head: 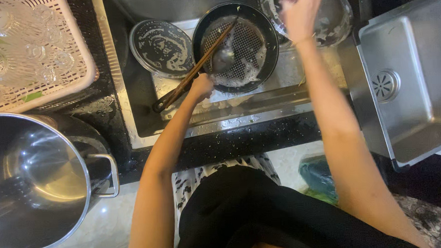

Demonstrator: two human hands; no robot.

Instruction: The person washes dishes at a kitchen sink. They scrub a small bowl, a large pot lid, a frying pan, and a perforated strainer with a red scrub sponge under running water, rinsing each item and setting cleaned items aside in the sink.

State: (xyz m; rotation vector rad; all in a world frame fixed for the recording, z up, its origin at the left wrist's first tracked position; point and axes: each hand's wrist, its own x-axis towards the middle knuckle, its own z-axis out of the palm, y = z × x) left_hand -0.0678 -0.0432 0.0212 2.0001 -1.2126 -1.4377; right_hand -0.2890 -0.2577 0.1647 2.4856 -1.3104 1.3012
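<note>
A large steel stockpot (34, 181) stands on the near counter, beside a pale plastic basket (82, 70) holding upturned clear glasses (26, 43). Past it, in the sink (146, 127), the person's left hand (201, 86) closes around the handle of a dark frying pan (237, 46) streaked with suds, a ladle (222, 59) and wooden chopsticks (198, 68) lying across it. A soapy round lid (161, 47) lies just beside the pan. Farthest back, the right hand (300, 9) presses into a foamy glass bowl (332, 17), fingers spread. Judging by the lather, soaping is well advanced and rinsing remains. The steel basin (411, 76) at right holds nothing.
</note>
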